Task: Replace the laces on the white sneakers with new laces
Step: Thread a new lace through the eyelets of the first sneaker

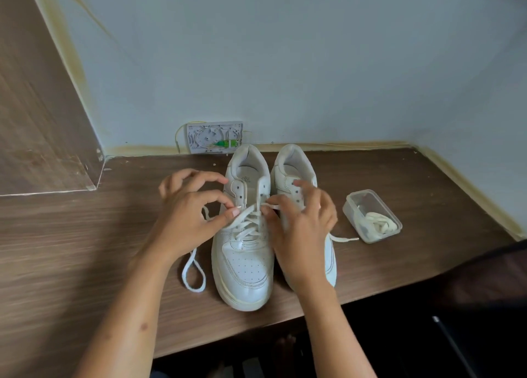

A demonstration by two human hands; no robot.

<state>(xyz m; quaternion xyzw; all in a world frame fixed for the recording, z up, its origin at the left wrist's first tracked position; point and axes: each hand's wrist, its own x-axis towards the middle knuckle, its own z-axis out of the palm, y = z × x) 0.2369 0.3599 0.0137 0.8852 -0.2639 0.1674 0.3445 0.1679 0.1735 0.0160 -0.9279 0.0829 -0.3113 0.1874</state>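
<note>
Two white sneakers sit side by side on the wooden desk (85, 235), toes toward the camera, and the left sneaker (243, 252) is laced only across its lower eyelets. The left hand (188, 215) pinches one end of the white lace (246, 217) by thumb and forefinger, while the right hand (302, 220) pinches the other end, lying over the right sneaker (293, 163). More cream laces (377, 223) are coiled in a clear plastic container (353, 206) just right of the shoes.

A home corner: worn wooden desk (85, 235), stained pale wall (285, 63), open cable box (214, 137)
</note>
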